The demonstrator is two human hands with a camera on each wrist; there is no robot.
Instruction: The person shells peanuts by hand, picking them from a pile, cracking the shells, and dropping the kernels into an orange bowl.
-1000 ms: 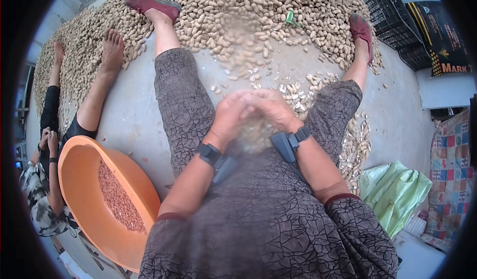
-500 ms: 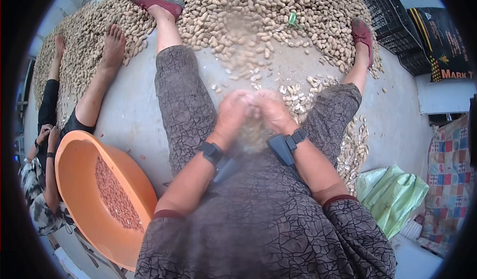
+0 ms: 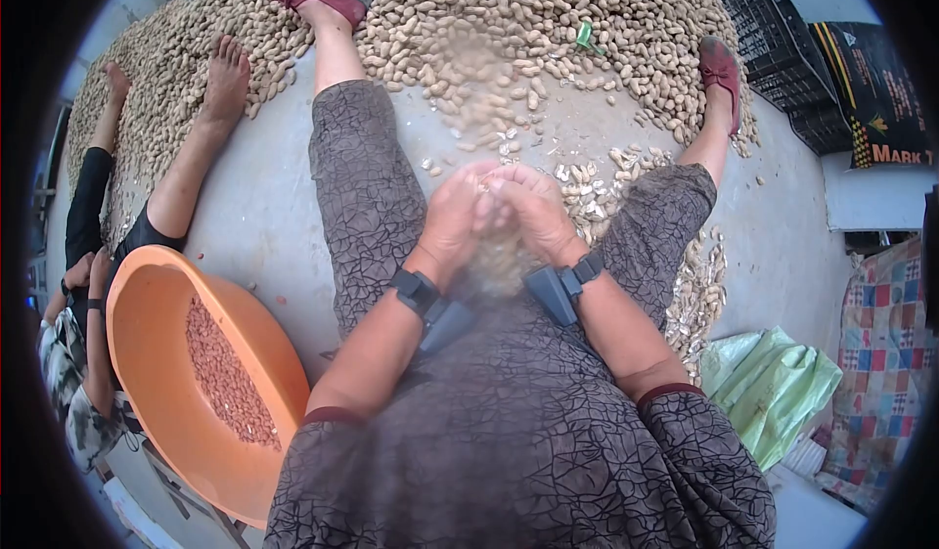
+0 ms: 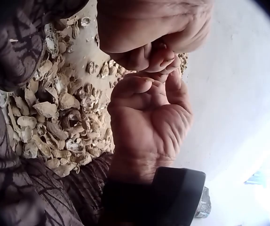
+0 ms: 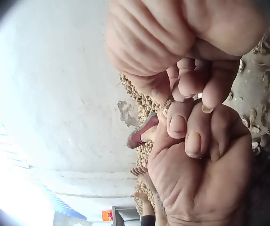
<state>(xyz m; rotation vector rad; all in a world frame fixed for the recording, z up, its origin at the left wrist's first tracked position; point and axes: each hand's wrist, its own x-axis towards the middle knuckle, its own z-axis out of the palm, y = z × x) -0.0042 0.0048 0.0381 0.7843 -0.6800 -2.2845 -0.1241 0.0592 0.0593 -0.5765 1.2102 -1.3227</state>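
My left hand [image 3: 452, 219] and right hand [image 3: 536, 215] meet at the fingertips above the floor, between the spread legs. Curled fingers of both hands close round a small peanut [image 5: 165, 111], of which only a pale bit shows at the fingertips in the right wrist view. Most of it is hidden by the fingers. In that view the left hand [image 5: 196, 165] lies below, its fingers bent toward the palm, and the right hand's [image 5: 182, 42] fingertips touch it from above. Broken peanut shells [image 4: 50, 117] lie beneath the hands.
A big heap of unshelled peanuts [image 3: 528, 21] spreads round the shoes. An orange tub [image 3: 161, 432] with shelled red kernels [image 3: 227, 373] stands at left, near another seated person. At right are a green sack [image 3: 773, 383], a black crate [image 3: 773, 50] and a black bag [image 3: 871, 89].
Both hands stay together and their fingers shift a little against each other. The head view has moved slightly; the heap and tub are otherwise unchanged.
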